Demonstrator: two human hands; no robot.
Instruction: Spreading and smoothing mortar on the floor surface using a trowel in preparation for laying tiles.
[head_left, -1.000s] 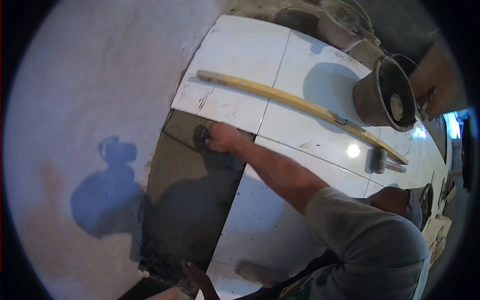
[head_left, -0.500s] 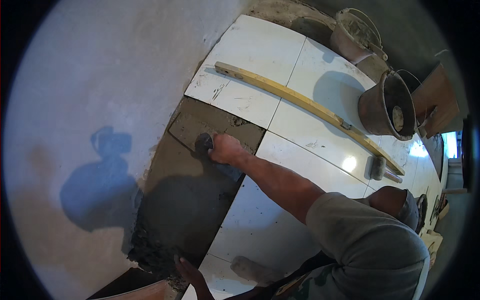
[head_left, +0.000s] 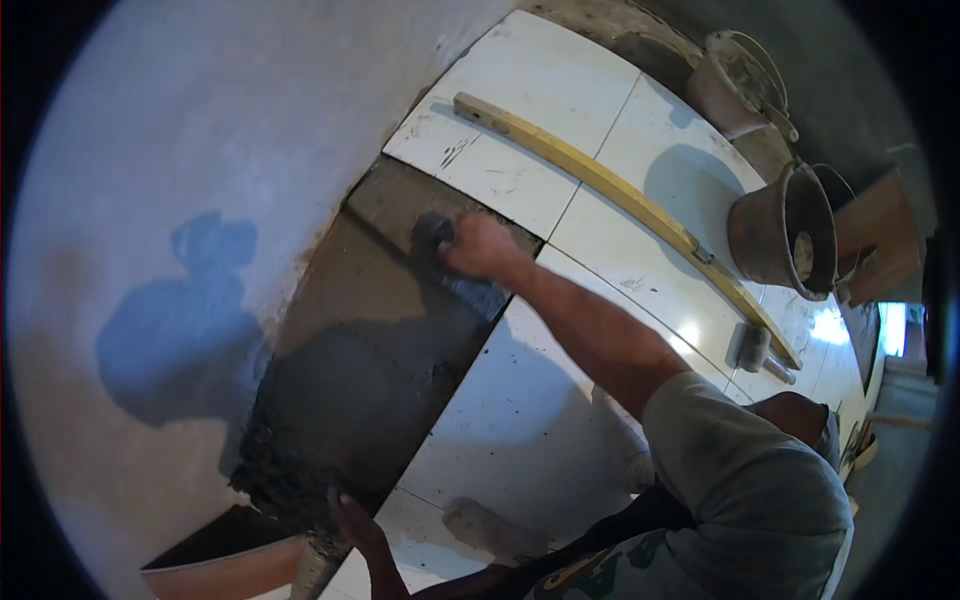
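My right hand (head_left: pixel 480 247) is closed around the dark handle of a trowel (head_left: pixel 478 294), whose flat blade lies on a bed of wet grey mortar (head_left: pixel 390 300). The trowel is near the bed's far right corner, beside the white tiles (head_left: pixel 490 420). Mortar looks smooth in the far part. Rough, lumpy mortar (head_left: pixel 280 470) is heaped at the near end. Next to that heap my left hand (head_left: pixel 357 525) rests low with its fingers stretched out, tips at the mortar; no object shows in it.
A long yellow level (head_left: pixel 600 185) lies across the tiles, with a mallet (head_left: pixel 755 347) at its right end. Two buckets (head_left: pixel 765 225) stand at the right. A plastered wall (head_left: pixel 200 150) borders the mortar on the left. A reddish-brown container (head_left: pixel 225 570) sits lower left, and a foot (head_left: pixel 485 525) rests on the tiles.
My right hand and the trowel have slid farther away, toward the white tiles at the far end. The left hand stays by the mortar heap. The whole view has shifted slightly.
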